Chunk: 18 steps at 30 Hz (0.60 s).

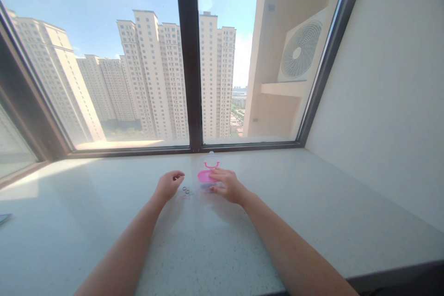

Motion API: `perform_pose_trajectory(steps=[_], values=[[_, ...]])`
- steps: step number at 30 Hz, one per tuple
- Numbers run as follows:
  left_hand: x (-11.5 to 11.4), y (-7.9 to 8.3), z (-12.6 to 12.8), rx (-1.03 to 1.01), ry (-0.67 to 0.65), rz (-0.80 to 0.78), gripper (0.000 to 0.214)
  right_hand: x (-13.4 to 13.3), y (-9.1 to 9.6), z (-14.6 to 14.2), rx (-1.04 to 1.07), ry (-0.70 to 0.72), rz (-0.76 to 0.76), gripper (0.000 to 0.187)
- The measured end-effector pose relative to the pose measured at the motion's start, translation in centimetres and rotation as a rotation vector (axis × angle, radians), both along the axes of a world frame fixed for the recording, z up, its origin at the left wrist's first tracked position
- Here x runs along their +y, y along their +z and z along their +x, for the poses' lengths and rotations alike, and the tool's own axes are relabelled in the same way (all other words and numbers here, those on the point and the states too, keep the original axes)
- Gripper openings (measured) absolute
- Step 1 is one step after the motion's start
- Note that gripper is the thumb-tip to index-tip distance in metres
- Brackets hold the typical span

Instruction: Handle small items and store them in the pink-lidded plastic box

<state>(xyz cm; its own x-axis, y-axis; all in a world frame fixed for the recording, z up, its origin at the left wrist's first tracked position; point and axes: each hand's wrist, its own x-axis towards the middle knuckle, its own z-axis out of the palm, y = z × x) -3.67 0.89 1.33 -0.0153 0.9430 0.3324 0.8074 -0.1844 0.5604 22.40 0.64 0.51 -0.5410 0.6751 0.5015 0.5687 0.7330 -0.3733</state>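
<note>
A small clear plastic box with a pink rim (204, 176) stands on the pale sill, its clear lid (207, 162) with a pink handle tipped back toward the window. My right hand (229, 186) grips the box from the right, fingers over the rim and thumb at the near side. What lies inside is too small to tell. To the left of the box, several small thin rings (187, 191), probably hair ties, some dark and some pale, lie on the sill. My left hand (169, 185) is just left of them, its fingers curled together; whatever they may hold is hidden.
The speckled stone sill (208, 249) runs under both arms to the window frame (196, 101). A white wall (388, 101) bounds it on the right. At the far left edge lies a flat object (4, 218), partly cut off.
</note>
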Motion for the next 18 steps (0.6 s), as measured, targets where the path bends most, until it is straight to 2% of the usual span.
perform_pose_trajectory(steps=[5,13,18], values=[[-0.1,0.1,-0.8,0.067,-0.038,-0.061,0.024,-0.5,0.2,-0.1,-0.039,-0.025,-0.021,0.044],[-0.5,-0.8,0.8,0.117,-0.36,-0.099,0.015,-0.8,0.6,-0.2,-0.034,-0.048,-0.005,0.041],[-0.4,-1.4,1.3,0.112,-0.388,-0.107,0.013,-1.2,0.9,-0.4,0.04,-0.052,0.048,0.034]])
